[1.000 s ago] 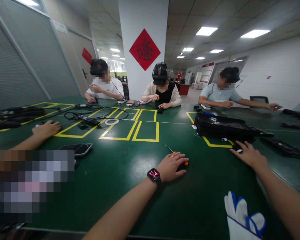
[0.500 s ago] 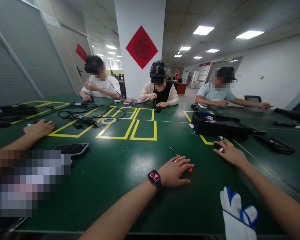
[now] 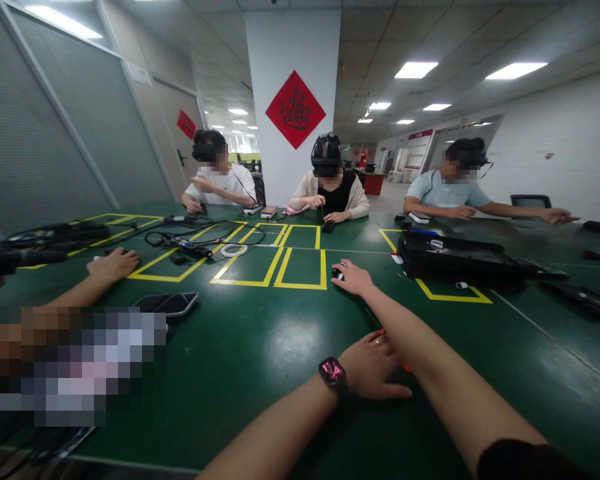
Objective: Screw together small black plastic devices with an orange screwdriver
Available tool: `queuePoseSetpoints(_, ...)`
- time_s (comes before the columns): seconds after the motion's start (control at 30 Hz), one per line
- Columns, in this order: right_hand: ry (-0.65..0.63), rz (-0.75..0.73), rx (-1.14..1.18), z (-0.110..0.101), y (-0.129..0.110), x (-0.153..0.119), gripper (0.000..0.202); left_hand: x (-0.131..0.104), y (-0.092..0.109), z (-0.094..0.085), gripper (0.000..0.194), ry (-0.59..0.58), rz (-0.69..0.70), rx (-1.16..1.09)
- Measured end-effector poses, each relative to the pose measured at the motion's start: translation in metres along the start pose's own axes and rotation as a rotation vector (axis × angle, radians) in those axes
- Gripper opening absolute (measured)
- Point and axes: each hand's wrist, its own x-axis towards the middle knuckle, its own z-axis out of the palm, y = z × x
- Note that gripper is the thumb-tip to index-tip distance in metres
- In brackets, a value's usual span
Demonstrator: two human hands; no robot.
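Observation:
On the green table (image 3: 240, 360), my left hand (image 3: 377, 367), with a watch on its wrist, lies palm down over an orange-handled screwdriver (image 3: 407, 367). Its thumb is spread out, while my right forearm covers part of its fingers and most of the tool. My right hand (image 3: 353, 277) reaches across above it, with its fingers round a small black-and-white object (image 3: 338, 272). That object is near the right side of a yellow taped rectangle (image 3: 325, 270) on the table.
A black case (image 3: 450, 257) lies at the right, beside a small white roll (image 3: 461, 285). Cables and a white ring (image 3: 234, 250) are at the left centre. A phone-like device (image 3: 167, 303) lies nearer. Another person's hand (image 3: 115, 263) rests at the left; three people sit opposite.
My right hand has moved left with the small black-and-white object, from beside the case to the taped rectangle. My left hand stays at the screwdriver. The view has shifted, and the glove is out of sight.

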Motion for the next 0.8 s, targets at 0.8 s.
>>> queuePoseSetpoints(0.8, 0.148, -0.543, 0.124, 0.005, -0.222, 0.050, 0.067, -0.001, -0.016, 0.023, 0.043, 0.129, -0.094, 0.083)
